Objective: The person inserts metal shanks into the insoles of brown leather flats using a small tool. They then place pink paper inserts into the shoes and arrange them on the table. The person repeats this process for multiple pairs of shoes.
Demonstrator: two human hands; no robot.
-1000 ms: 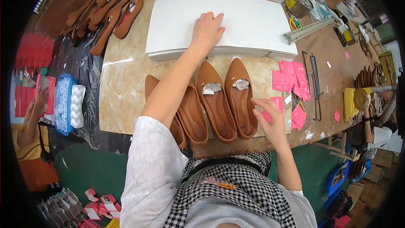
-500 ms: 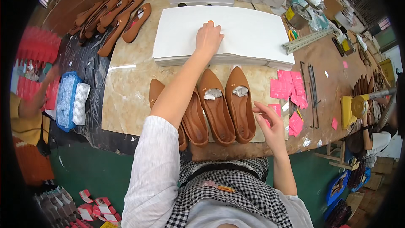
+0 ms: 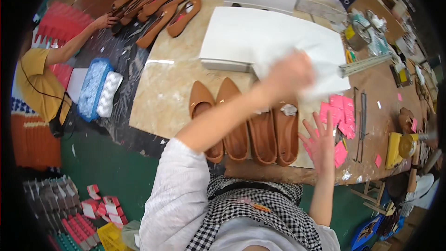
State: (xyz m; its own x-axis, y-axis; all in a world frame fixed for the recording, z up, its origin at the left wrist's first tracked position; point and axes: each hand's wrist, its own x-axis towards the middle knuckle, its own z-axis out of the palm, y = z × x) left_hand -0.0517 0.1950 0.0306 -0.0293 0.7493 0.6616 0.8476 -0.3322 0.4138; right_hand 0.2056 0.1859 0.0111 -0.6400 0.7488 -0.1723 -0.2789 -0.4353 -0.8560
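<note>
My left hand (image 3: 290,76) is smeared by motion over the right part of a stack of white paper (image 3: 227,32). A blurred top sheet (image 3: 325,60) trails with it, creased and hanging over the stack's front edge, so the hand appears to grip it. Something orange shows at a fingertip. Under my left forearm stand several brown pointed flat shoes (image 3: 235,137) in a row, toes away from me; the forearm hides parts of them. White crumpled paper (image 3: 289,109) fills the rightmost shoe's toe. Beside that shoe, my right hand (image 3: 323,148) is open, fingers spread, holding nothing.
More brown flats (image 3: 184,17) lie at the back left. Pink packets (image 3: 343,109), dark metal rods (image 3: 362,125) and a metal angle bar (image 3: 365,65) are on the right. A blue basket (image 3: 95,88) stands left. A co-worker's hand (image 3: 106,21) reaches to the far shoes.
My left hand has moved right and toward me, dragging the top sheet. My right hand's fingers have spread. The view has shifted, and the co-worker's hand now touches the far-left shoes.
</note>
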